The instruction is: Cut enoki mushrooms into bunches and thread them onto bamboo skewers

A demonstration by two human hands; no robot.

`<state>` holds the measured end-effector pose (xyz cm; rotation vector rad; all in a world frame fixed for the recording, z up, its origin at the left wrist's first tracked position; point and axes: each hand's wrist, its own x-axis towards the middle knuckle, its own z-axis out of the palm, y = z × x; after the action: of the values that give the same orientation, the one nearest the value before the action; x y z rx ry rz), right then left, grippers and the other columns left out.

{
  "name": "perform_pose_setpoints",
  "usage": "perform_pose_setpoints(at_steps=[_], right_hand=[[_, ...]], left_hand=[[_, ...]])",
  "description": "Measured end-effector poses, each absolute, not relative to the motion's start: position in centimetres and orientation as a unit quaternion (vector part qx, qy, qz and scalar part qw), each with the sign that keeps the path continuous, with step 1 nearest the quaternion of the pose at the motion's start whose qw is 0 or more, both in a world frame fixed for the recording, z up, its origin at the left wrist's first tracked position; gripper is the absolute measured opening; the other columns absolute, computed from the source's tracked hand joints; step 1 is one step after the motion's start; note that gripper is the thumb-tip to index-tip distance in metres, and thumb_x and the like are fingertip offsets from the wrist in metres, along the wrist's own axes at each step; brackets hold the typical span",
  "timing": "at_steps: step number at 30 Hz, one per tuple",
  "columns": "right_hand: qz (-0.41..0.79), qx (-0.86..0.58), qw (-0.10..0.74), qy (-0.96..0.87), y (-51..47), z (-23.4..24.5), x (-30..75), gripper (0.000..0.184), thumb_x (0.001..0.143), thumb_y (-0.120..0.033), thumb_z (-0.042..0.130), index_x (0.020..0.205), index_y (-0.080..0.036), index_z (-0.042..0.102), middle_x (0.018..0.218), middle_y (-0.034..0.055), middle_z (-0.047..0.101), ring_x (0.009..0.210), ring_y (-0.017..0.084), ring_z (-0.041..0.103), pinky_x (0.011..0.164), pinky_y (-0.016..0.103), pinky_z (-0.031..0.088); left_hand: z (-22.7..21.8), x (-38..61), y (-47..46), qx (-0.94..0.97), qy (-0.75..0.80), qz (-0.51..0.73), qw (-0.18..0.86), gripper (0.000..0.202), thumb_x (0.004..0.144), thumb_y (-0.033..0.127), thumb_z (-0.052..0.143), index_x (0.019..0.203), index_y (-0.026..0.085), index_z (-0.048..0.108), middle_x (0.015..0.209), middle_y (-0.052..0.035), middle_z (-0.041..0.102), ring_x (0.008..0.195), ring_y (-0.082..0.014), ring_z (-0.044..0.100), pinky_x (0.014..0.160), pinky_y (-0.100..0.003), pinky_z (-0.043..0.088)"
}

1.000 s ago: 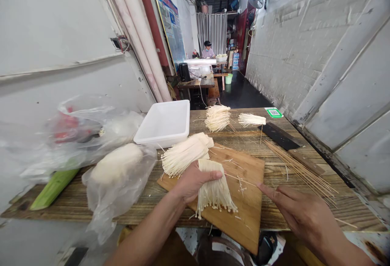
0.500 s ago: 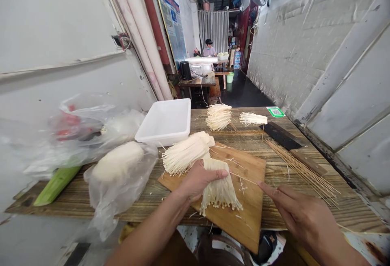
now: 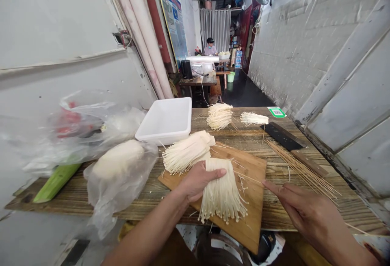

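Note:
My left hand (image 3: 195, 182) is closed on a bunch of white enoki mushrooms (image 3: 222, 195), which fans out over a wooden cutting board (image 3: 250, 213) at the table's near edge. My right hand (image 3: 307, 213) is just right of the board, fingers pinched on a thin bamboo skewer (image 3: 246, 177) whose tip points at the bunch. A second enoki bunch (image 3: 184, 152) lies at the board's far left corner.
A white tray (image 3: 166, 120), two more enoki bunches (image 3: 219, 116) (image 3: 254, 118), a cleaver (image 3: 282, 136) and a spread of skewers (image 3: 304, 172) lie on the wooden table (image 3: 146, 197). Plastic bags (image 3: 118, 176) sit left. A person sits at a far table (image 3: 210, 48).
The enoki bunch under my left hand has spread wider and shifted a little right. My right hand with the skewer has stayed beside the board, moving slightly right.

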<state>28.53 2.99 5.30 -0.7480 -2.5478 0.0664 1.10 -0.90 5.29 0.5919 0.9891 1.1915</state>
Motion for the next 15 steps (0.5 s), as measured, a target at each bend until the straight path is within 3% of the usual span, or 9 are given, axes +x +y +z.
perform_pose_setpoints(at_steps=[15], right_hand=[[0.108,-0.234,0.236,-0.937,3.16,5.83,27.79,0.042,0.093,-0.011,0.039,0.131,-0.026,0.051,0.078,0.0016,0.066,0.061,0.013,0.064,0.053,0.023,0.046]], left_hand=[[5.74,2.08,-1.13,0.313,0.447,0.525,0.653,0.034,0.056,0.023,0.085,0.087,0.015,0.072,0.087,-0.0063,0.074,0.078,-0.0200,0.067,0.076,-0.034,0.053]])
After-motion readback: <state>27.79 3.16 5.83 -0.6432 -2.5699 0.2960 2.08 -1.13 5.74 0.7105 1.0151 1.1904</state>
